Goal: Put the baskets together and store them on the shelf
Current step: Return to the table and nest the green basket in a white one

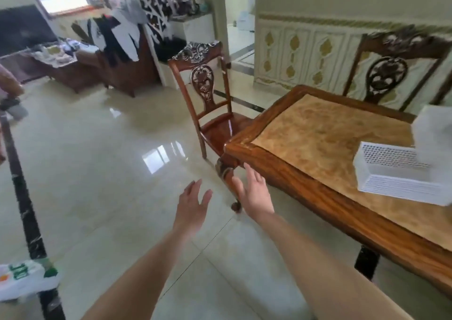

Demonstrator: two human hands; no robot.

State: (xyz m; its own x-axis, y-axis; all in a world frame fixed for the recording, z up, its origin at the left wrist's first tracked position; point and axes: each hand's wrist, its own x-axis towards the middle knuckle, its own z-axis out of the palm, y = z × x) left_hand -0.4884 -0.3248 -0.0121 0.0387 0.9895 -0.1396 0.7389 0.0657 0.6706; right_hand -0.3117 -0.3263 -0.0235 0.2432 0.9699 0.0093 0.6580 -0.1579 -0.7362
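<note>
Two white baskets sit on the wooden table (pixel 305 173) at the right of the view: a low perforated basket (pixel 396 173) lies flat on the tan mat (pixel 325 134), and a second white basket (pixel 435 129), blurred and cut off by the frame edge, stands just behind it, seemingly touching or overlapping its far corner. These look like thin moulded plastic, so I'd judge them light, fairly stiff but a bit springy in the walls, and not fragile; the mesh sides give fingers some purchase, yet the surest hold is probably along the rim on the two long sides, one hand each. Both hands are out in front over the shiny tiled floor (pixel 97 160), well apart from the baskets. The left hand (pixel 192 207) is spread flat, fingers extended, holding nothing and touching nothing. The right hand (pixel 254 192) is likewise wide open and empty, hovering near the table's carved corner leg (pixel 228 173), not clearly in contact with it. No basket is gripped yet, and a carved chair (pixel 210 94) stands beyond the table corner.
</note>
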